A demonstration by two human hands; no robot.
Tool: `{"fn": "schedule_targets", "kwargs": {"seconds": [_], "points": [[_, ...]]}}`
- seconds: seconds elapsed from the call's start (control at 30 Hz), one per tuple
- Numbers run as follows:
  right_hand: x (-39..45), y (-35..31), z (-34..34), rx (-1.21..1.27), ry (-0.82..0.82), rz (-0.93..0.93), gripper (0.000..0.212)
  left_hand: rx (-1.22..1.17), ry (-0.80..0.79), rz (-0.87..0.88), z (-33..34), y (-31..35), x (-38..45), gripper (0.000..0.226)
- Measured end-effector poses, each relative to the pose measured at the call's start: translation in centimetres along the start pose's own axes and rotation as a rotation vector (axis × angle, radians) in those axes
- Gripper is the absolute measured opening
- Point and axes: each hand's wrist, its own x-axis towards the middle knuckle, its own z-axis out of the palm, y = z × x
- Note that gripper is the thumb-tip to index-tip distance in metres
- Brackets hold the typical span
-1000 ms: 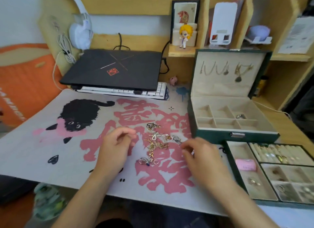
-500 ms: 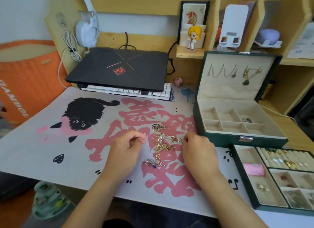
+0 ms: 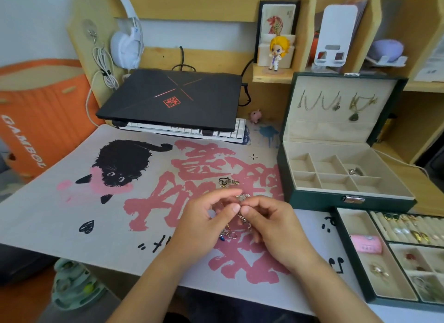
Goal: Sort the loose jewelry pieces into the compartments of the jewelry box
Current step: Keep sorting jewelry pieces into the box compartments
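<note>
Both hands are now meeting over the pile (image 3: 230, 229) of loose jewelry on the mat (image 3: 72, 217). A moment ago they were sitting apart at either side of it; now the left hand (image 3: 204, 224) and the right hand (image 3: 271, 226) are closing in so that their fingertips are almost touching. Between them they are pinching a small silvery piece (image 3: 243, 198), lifted just above the heap, with thumbs and forefingers narrowed on it and the other fingers curling loosely. What kind of piece it is cannot be made out.

This probably means one piece is being picked or untangled from the rest, so the sorting is moving from searching to handling. The pile is lying mid-mat, partly hidden under the hands, with one small cluster (image 3: 228, 182) just beyond them. The box (image 3: 336, 197) is standing open to the right, one ring (image 3: 355, 171) in a far compartment, and its tray (image 3: 353, 257) is lying near right, already partly filled.
</note>
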Motion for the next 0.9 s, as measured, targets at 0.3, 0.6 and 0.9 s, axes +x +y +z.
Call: {"fn": "schedule_targets", "kwargs": {"seconds": [0.3,0.6,0.9], "points": [[0.1,0.7,-0.2,0.052,-0.025,0.031,0.009,-0.046,0.050,-0.011,-0.2,-0.5,0.1,0.021],[0.5,1.4,-0.5,0.141,0.072,0.072,0.003,-0.200,0.098,-0.008,-0.3,-0.5,0.0,0.015],[1.5,-1.4,-0.1,-0.348,-0.011,-0.251,0.022,-0.203,0.065,0.042,-0.4,-0.1,-0.1,0.025]]}}
